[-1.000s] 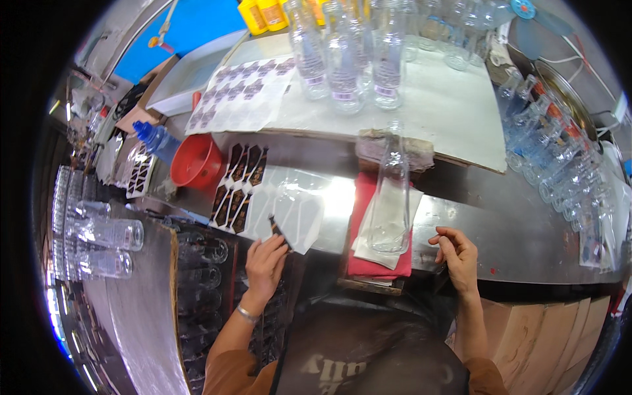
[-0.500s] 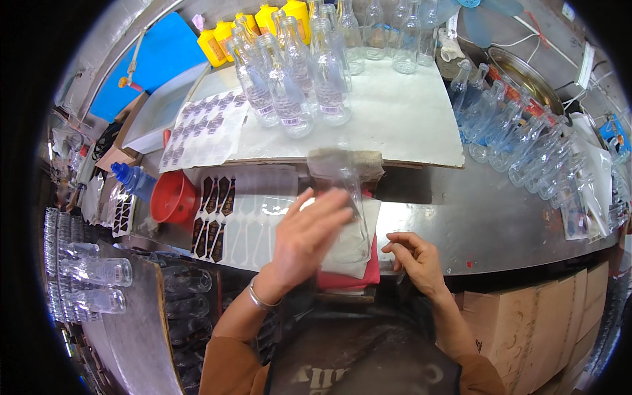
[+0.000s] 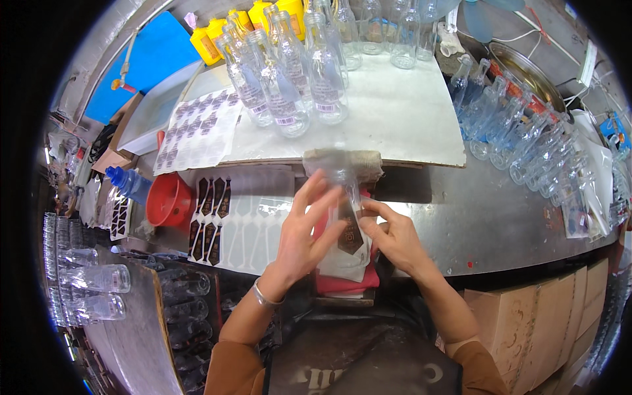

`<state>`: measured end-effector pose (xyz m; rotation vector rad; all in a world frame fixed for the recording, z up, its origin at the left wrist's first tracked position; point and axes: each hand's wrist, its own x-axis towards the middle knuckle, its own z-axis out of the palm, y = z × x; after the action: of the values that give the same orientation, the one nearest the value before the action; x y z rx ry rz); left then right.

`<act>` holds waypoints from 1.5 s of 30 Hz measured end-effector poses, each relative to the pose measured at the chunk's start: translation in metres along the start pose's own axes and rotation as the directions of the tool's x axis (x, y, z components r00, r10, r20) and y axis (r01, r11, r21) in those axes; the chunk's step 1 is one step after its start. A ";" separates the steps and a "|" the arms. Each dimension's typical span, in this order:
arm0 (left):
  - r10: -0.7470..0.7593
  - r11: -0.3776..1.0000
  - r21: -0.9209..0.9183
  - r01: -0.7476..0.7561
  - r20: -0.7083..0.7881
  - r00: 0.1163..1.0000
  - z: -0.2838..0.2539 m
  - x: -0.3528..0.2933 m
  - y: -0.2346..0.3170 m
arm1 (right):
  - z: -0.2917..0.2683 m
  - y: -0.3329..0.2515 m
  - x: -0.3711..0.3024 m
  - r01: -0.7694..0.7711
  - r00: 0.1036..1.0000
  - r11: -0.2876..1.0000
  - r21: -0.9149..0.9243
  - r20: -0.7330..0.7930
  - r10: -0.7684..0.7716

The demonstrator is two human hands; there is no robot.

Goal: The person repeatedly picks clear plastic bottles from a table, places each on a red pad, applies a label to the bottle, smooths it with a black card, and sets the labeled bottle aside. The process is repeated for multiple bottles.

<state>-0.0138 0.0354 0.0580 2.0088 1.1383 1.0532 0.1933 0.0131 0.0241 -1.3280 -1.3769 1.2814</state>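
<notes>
A clear glass bottle (image 3: 352, 195) lies in front of me, its blurred neck pointing away toward a rolled cloth (image 3: 368, 166). On its upper side is a dark tie-shaped label (image 3: 350, 232) with gold markings. Folded white and red cloths (image 3: 349, 285) lie beneath the bottle. My left hand (image 3: 306, 230), slightly smeared by motion, is over the bottle's left side with its fingers spread. Bent at the bottle's right side, my right hand (image 3: 395, 240) has thumb and forefinger apart, close to the label's edge; firm contact cannot be made out.
Left of the bottle lie a sheet of dark labels (image 3: 210, 214) and a red bucket (image 3: 170, 201). Labelled bottles (image 3: 283, 105) stand on the raised white board (image 3: 395, 112). Clear bottles (image 3: 520, 138) lean in rows at right. Cardboard boxes (image 3: 533, 322) sit below the metal table.
My right hand has moved up and left to the bottle's side. My left hand has shifted slightly, its fingers spreading, and the dark label on the bottle now shows.
</notes>
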 end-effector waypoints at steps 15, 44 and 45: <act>0.017 0.995 0.099 -0.028 0.116 0.993 0.003 0.009 -0.017 | 0.012 -0.015 -0.009 -0.019 1.000 0.998 -0.066 -0.002 0.018; -0.262 0.683 -0.647 0.339 0.217 0.940 0.022 -0.041 -0.020 | 0.008 0.003 -0.019 -0.028 0.996 0.999 0.028 0.082 0.026; -0.266 0.679 -0.650 0.342 0.217 0.939 0.022 -0.042 -0.020 | 0.008 0.002 -0.019 -0.031 0.996 0.999 0.022 0.084 0.029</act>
<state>-0.0168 0.0052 0.0168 1.2167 0.8159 0.9813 0.1881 -0.0070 0.0223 -1.2968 -1.3999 1.3831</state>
